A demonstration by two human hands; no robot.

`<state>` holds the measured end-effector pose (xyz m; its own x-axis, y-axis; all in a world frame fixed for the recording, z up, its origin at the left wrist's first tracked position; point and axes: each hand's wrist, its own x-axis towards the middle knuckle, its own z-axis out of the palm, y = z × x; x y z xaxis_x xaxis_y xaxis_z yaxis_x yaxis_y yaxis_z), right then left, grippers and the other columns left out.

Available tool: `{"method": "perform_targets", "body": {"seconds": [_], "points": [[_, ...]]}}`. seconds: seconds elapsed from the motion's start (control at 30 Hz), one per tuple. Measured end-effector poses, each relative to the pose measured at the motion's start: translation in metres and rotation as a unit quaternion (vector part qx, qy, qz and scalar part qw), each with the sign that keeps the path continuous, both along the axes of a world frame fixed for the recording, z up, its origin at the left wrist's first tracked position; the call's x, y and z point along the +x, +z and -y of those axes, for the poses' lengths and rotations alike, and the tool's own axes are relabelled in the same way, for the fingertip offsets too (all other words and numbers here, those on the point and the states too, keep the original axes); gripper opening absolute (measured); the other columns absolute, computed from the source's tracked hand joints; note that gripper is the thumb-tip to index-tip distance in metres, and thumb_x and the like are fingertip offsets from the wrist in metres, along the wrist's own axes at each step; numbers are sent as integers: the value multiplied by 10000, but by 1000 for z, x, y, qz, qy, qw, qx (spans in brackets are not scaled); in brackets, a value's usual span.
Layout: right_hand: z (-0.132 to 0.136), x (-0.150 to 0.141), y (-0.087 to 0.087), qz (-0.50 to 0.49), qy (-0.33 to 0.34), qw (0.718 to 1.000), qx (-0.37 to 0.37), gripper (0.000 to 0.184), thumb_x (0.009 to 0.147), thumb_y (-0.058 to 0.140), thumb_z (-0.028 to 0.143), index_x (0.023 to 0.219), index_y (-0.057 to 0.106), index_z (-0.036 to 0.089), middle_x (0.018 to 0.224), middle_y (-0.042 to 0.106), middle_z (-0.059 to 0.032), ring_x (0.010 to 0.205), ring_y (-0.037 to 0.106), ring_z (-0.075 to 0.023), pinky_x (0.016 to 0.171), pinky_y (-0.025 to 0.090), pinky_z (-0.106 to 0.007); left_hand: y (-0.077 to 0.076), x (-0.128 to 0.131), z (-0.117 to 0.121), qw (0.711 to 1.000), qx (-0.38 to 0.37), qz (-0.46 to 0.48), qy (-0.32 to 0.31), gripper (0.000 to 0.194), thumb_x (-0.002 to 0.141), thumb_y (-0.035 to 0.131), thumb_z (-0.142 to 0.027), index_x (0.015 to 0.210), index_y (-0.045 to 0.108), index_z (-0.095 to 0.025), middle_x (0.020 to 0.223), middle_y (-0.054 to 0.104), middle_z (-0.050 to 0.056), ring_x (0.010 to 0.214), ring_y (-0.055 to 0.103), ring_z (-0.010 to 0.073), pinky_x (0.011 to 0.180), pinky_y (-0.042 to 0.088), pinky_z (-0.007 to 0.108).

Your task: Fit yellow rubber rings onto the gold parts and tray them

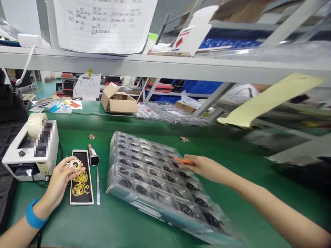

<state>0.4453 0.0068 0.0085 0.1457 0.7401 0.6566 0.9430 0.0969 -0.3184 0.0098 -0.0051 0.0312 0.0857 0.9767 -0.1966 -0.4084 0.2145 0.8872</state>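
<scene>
My left hand, with a blue band at the wrist, pinches a round rose-gold watch part over a long box. Yellow ring-shaped pieces lie inside this white-rimmed box, which has a dark bottom. My right hand is closed on a thin orange pointed tool; its exact kind is blurred. The tool's tip is over the right side of a stack of clear plastic trays. Black round parts sit in the top tray's compartments.
Metal tweezers and a smartwatch lie between box and trays. A tape dispenser stands at left. Two small round parts, one gold and another, lie farther back. A shelf beam crosses above; yellow paper hangs at right.
</scene>
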Motion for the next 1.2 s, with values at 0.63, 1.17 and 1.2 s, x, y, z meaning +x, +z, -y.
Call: {"method": "perform_targets", "body": {"seconds": [0.63, 1.17, 1.2], "points": [[12, -102, 34, 262, 181, 945, 75, 258, 907, 495, 318, 764, 671, 195, 777, 657, -95, 637, 600, -136, 450, 369, -234, -3, 5, 8, 992, 13, -28, -121, 195, 734, 679, -275, 876, 697, -142, 912, 704, 63, 875, 700, 230, 828, 552, 342], [31, -244, -11, 149, 383, 899, 155, 295, 881, 500, 129, 1104, 659, 239, 798, 707, -62, 551, 545, -124, 505, 417, -248, -2, 9, 12, 978, -5, -43, -206, 301, 712, 708, -415, 645, 642, -129, 676, 608, 15, 627, 621, 127, 688, 549, 264], [32, -245, -10, 142, 391, 896, 158, 296, 882, 495, 127, 1101, 660, 236, 798, 708, -63, 549, 542, -125, 501, 413, -250, -2, 9, 12, 978, -1, -52, -204, 306, 710, 708, -415, 625, 631, -131, 659, 599, 10, 625, 614, 127, 681, 547, 261]]}}
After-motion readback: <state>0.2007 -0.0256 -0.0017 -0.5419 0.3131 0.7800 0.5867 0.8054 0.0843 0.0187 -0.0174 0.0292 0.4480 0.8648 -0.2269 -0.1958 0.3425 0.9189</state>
